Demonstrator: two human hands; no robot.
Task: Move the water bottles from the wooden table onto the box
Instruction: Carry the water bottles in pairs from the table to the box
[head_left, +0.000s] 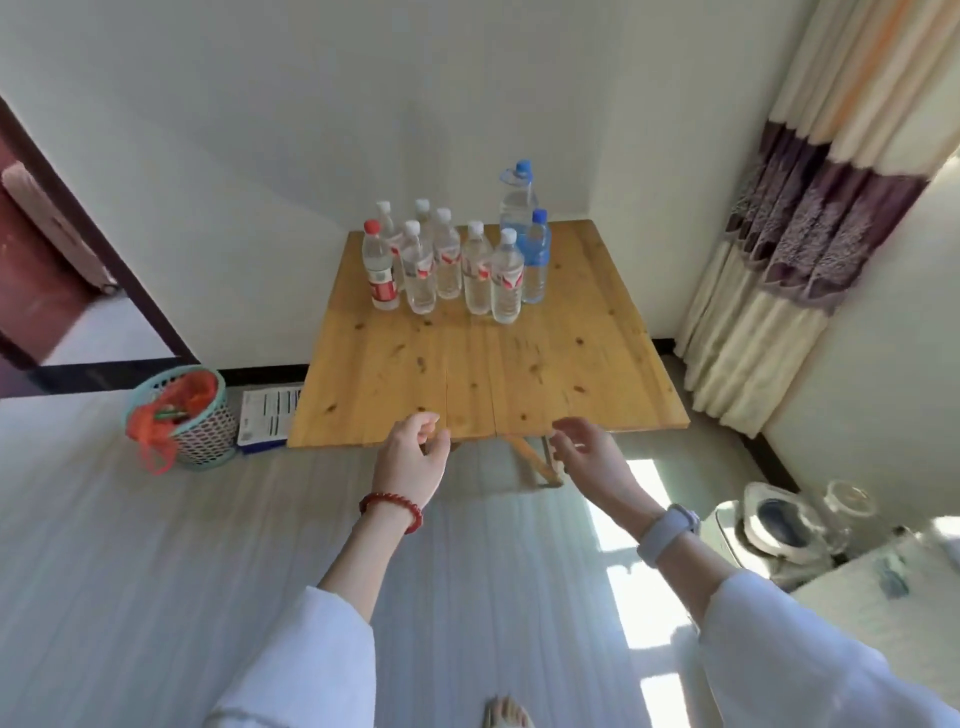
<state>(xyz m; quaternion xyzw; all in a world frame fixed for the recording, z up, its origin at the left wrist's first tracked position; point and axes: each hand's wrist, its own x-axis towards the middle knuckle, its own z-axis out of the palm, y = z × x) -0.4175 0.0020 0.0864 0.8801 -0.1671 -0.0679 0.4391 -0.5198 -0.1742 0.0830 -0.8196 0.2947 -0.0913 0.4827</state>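
Note:
Several clear water bottles stand clustered at the far side of the wooden table (483, 374). One has a red cap (380, 273), one is blue-tinted (536, 257), and a large jug with a blue cap (518, 200) stands behind them; the rest have white caps (506, 280). My left hand (415, 457) hovers at the table's near edge with loosely curled fingers, holding nothing. My right hand (589, 454) hangs just short of the same edge, fingers relaxed and empty. A flat box (270, 418) lies on the floor left of the table.
A teal waste basket (182, 421) with an orange bag stands on the floor at the left. A doorway opens at far left. Curtains (789, 249) hang right of the table. A kettle and glass jar (810, 525) sit on a surface at the lower right.

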